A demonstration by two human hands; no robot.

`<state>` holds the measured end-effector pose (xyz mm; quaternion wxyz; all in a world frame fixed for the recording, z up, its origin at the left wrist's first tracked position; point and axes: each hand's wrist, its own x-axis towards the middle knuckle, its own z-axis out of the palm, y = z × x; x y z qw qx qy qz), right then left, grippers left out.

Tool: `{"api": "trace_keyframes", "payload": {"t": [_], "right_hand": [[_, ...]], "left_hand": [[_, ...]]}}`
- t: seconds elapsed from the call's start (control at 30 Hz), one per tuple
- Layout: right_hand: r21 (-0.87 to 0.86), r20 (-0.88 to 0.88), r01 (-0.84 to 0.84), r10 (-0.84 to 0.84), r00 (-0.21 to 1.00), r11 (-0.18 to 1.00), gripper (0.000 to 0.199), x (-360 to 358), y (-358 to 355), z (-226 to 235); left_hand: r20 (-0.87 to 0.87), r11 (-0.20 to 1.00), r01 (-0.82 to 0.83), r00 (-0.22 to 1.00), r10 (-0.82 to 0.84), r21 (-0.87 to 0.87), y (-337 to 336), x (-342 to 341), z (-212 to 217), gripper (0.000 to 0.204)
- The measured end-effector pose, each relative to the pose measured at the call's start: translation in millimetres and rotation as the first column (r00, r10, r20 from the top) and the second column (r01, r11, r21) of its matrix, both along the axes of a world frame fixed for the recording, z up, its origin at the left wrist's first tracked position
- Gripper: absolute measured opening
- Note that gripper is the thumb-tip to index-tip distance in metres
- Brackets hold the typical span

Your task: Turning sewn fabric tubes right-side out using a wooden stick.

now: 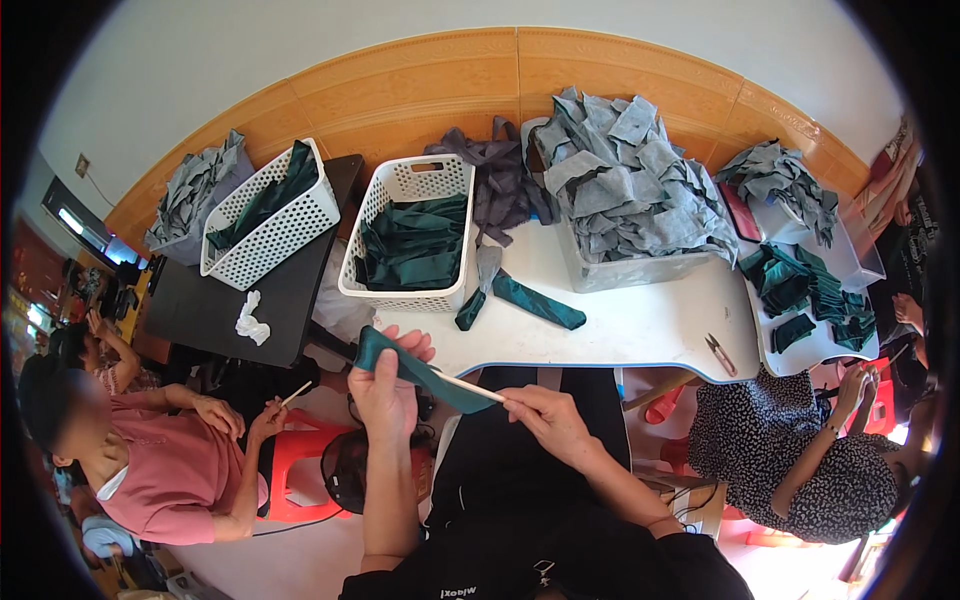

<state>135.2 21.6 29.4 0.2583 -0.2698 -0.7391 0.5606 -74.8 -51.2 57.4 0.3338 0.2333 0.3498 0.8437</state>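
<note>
My left hand [385, 402] pinches a dark green velvety fabric strip [455, 396] between thumb and fingers, above my lap at the table's front edge. A thin pale wooden stick [478, 388] lies along the strip, its far end covered by cloth or fingers. My right hand [552, 422] is closed on the stick's near end, at the strip's right tip. Just beyond, on the white table, lie a finished-looking green fabric tube [540, 302] and a smaller green and grey piece [486, 272]. Whether the stick runs inside the strip, I cannot tell.
A white basket [408, 291] of green pieces and a clear bin [640, 270] heaped with grey-backed cloth stand behind. Snips [720, 354] lie at the table's right. Another white basket [270, 245] rests on a black table at left. People sit on both sides.
</note>
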Motion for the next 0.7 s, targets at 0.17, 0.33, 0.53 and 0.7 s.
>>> {"api": "trace_keyframes", "payload": {"t": [0.17, 0.33, 0.53, 0.7], "right_hand": [[-0.236, -0.118, -0.048, 0.02, 0.993, 0.971, 0.022, -22, -16, -7], [-0.556, -0.162, -0.12, 0.034, 0.986, 0.822, 0.023, -35, -26, -14], [-0.477, -0.189, -0.219, 0.144, 0.971, 0.851, 0.024, -39, -30, -19], [-0.568, -0.139, -0.203, 0.151, 0.979, 0.798, 0.025, -41, -34, -20]], "left_hand": [[0.085, 0.993, 0.047, 0.996, -0.038, -0.105, -2, 21, -15, 0.027], [0.139, 0.966, 0.198, 0.974, -0.177, -0.164, -13, 16, -19, 0.035], [0.188, 0.977, 0.191, 0.961, -0.205, 0.091, -25, -34, -10, 0.039], [0.165, 0.994, 0.071, 0.985, -0.057, -0.08, -23, -34, -20, 0.026]]}}
